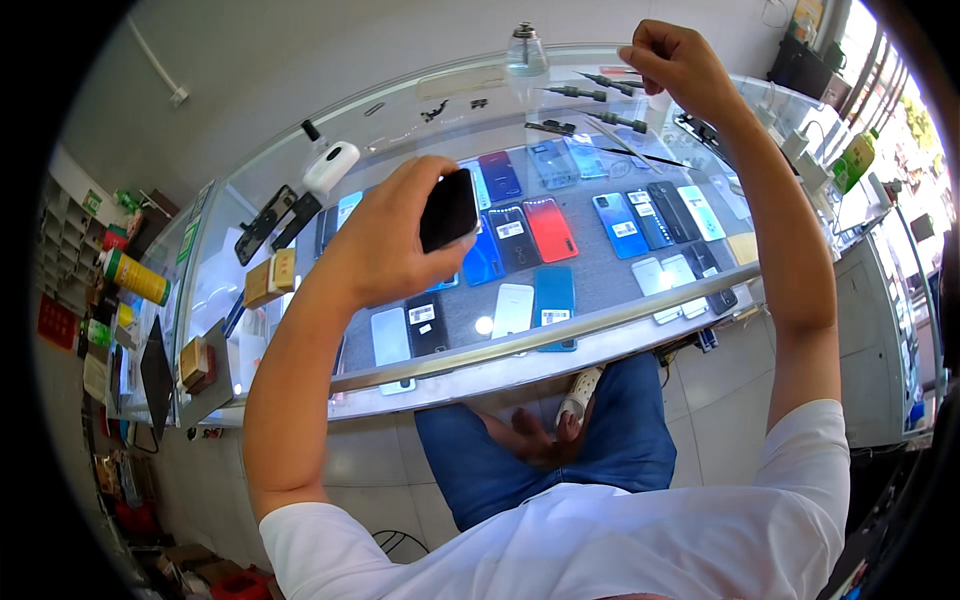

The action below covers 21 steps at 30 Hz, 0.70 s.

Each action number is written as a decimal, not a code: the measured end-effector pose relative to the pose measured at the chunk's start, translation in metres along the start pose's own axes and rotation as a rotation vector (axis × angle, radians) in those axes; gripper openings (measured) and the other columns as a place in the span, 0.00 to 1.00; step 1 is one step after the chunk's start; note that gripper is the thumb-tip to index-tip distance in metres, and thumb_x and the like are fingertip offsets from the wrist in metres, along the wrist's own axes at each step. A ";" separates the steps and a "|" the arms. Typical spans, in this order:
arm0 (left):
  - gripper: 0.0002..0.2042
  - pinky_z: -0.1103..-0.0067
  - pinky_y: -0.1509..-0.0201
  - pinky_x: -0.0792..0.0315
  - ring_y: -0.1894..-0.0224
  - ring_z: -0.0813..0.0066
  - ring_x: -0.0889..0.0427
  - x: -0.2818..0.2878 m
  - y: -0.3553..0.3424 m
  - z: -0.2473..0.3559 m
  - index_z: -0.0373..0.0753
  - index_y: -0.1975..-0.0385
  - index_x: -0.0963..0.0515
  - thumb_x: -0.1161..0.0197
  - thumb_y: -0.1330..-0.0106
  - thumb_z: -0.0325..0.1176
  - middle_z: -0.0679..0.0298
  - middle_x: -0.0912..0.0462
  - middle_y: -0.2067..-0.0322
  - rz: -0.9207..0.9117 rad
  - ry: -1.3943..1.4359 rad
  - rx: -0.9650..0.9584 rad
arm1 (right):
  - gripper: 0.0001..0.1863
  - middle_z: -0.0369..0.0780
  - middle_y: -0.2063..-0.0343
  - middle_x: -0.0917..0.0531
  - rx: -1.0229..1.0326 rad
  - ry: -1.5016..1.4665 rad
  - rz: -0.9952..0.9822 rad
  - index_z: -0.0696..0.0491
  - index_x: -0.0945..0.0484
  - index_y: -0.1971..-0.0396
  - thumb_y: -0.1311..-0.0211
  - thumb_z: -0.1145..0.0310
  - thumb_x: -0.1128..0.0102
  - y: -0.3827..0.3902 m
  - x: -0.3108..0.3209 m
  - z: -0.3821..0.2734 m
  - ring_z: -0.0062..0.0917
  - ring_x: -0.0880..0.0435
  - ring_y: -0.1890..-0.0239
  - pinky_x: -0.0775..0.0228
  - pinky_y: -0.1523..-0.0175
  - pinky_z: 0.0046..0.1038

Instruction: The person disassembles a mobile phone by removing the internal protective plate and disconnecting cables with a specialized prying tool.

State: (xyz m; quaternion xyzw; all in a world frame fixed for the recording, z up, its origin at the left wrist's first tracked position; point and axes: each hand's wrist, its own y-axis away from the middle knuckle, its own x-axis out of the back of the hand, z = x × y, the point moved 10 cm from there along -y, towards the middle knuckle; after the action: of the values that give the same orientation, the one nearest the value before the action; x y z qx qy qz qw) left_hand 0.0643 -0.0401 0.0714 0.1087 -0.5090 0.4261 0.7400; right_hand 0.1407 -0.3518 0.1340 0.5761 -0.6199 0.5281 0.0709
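Observation:
My left hand (400, 225) grips a smartphone (447, 208) with a dark screen, held upright above the glass display counter (430, 350). My right hand (672, 62) is raised at the far side of the counter with its fingers curled; whatever may be between them is too small to make out. Below it lie several dark fine-tipped tools (620, 120) and a long thin metal tool (607, 130) on the glass. Rows of phones in blue, red (548, 228), white and black show beneath the glass.
A glass bottle (525, 52) stands at the back. On the left are a white device (331, 166), dark phone parts (262, 225), small boxes (268, 277) and a yellow bottle (133, 276). Chargers (800, 150) and a green-labelled bottle (856, 160) sit at the right end.

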 end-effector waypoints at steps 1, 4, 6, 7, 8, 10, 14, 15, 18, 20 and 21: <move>0.32 0.64 0.45 0.21 0.50 0.46 0.16 -0.006 0.001 0.007 0.37 0.41 0.28 0.23 0.43 0.43 0.47 0.19 0.49 0.012 -0.062 -0.073 | 0.16 0.34 0.80 0.22 -0.002 0.016 0.048 0.53 0.18 0.68 0.26 0.56 0.33 0.000 0.007 0.013 0.18 0.22 0.78 0.29 0.70 0.23; 0.33 0.64 0.46 0.20 0.50 0.46 0.16 -0.020 0.000 0.008 0.38 0.41 0.28 0.22 0.44 0.43 0.48 0.19 0.49 -0.058 -0.106 -0.023 | 0.18 0.35 0.82 0.22 -0.034 0.091 0.093 0.54 0.19 0.71 0.26 0.55 0.34 0.006 0.019 0.042 0.18 0.21 0.80 0.29 0.72 0.23; 0.35 0.64 0.47 0.20 0.49 0.49 0.15 -0.028 -0.001 0.000 0.40 0.40 0.28 0.20 0.46 0.45 0.50 0.19 0.48 -0.103 -0.130 0.036 | 0.19 0.36 0.82 0.21 -0.070 0.162 0.057 0.54 0.19 0.72 0.25 0.54 0.34 0.008 0.015 0.053 0.18 0.21 0.80 0.29 0.73 0.24; 0.36 0.64 0.47 0.20 0.49 0.50 0.15 -0.028 0.001 -0.001 0.40 0.40 0.28 0.20 0.47 0.46 0.51 0.19 0.48 -0.111 -0.146 0.041 | 0.19 0.39 0.79 0.18 -0.094 0.162 0.046 0.56 0.17 0.71 0.26 0.55 0.34 0.007 0.010 0.059 0.21 0.19 0.78 0.28 0.70 0.24; 0.36 0.64 0.47 0.20 0.48 0.50 0.15 -0.029 0.002 -0.002 0.40 0.39 0.27 0.20 0.47 0.46 0.51 0.19 0.48 -0.118 -0.162 0.045 | 0.19 0.39 0.79 0.18 -0.062 0.228 0.041 0.56 0.17 0.70 0.26 0.55 0.33 0.005 0.007 0.059 0.22 0.18 0.76 0.27 0.69 0.25; 0.37 0.64 0.47 0.20 0.48 0.50 0.15 -0.031 0.001 -0.001 0.40 0.39 0.27 0.20 0.48 0.47 0.52 0.18 0.48 -0.118 -0.169 0.029 | 0.18 0.40 0.78 0.17 -0.001 0.361 0.025 0.57 0.16 0.68 0.27 0.55 0.32 0.002 0.003 0.056 0.23 0.16 0.74 0.26 0.66 0.25; 0.39 0.64 0.47 0.20 0.49 0.50 0.15 -0.035 -0.002 -0.001 0.41 0.39 0.27 0.18 0.49 0.49 0.53 0.18 0.48 -0.121 -0.182 0.016 | 0.11 0.45 0.63 0.10 -0.078 0.267 -0.078 0.56 0.12 0.56 0.26 0.66 0.38 0.010 -0.012 0.056 0.33 0.11 0.65 0.19 0.52 0.32; 0.39 0.65 0.47 0.20 0.49 0.50 0.15 -0.034 -0.002 -0.001 0.41 0.39 0.27 0.18 0.50 0.50 0.53 0.18 0.49 -0.121 -0.177 0.017 | 0.11 0.46 0.60 0.09 -0.093 0.234 -0.097 0.55 0.11 0.54 0.26 0.68 0.39 0.010 -0.015 0.057 0.35 0.10 0.63 0.18 0.50 0.34; 0.40 0.65 0.47 0.20 0.50 0.51 0.15 -0.036 -0.001 0.001 0.41 0.40 0.26 0.16 0.52 0.50 0.53 0.19 0.50 -0.126 -0.150 0.013 | 0.12 0.46 0.60 0.09 -0.063 0.272 -0.128 0.56 0.11 0.52 0.26 0.69 0.40 0.007 -0.017 0.061 0.35 0.10 0.63 0.18 0.49 0.33; 0.39 0.65 0.47 0.21 0.52 0.52 0.16 -0.039 0.000 0.002 0.40 0.43 0.25 0.15 0.55 0.47 0.54 0.19 0.53 -0.122 -0.125 0.009 | 0.13 0.46 0.60 0.09 -0.023 0.305 -0.138 0.56 0.12 0.51 0.26 0.70 0.41 0.007 -0.018 0.060 0.35 0.10 0.63 0.18 0.49 0.33; 0.39 0.66 0.47 0.21 0.52 0.52 0.16 -0.038 -0.001 0.003 0.40 0.43 0.25 0.15 0.55 0.47 0.54 0.19 0.53 -0.116 -0.128 -0.004 | 0.13 0.46 0.60 0.09 -0.002 0.322 -0.143 0.56 0.12 0.51 0.26 0.70 0.41 0.008 -0.018 0.060 0.35 0.10 0.63 0.18 0.49 0.33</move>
State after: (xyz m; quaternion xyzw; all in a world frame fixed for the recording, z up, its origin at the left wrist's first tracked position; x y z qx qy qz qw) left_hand 0.0586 -0.0625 0.0405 0.1638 -0.5491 0.3735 0.7295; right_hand 0.1717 -0.3857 0.0911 0.5265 -0.5584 0.6066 0.2072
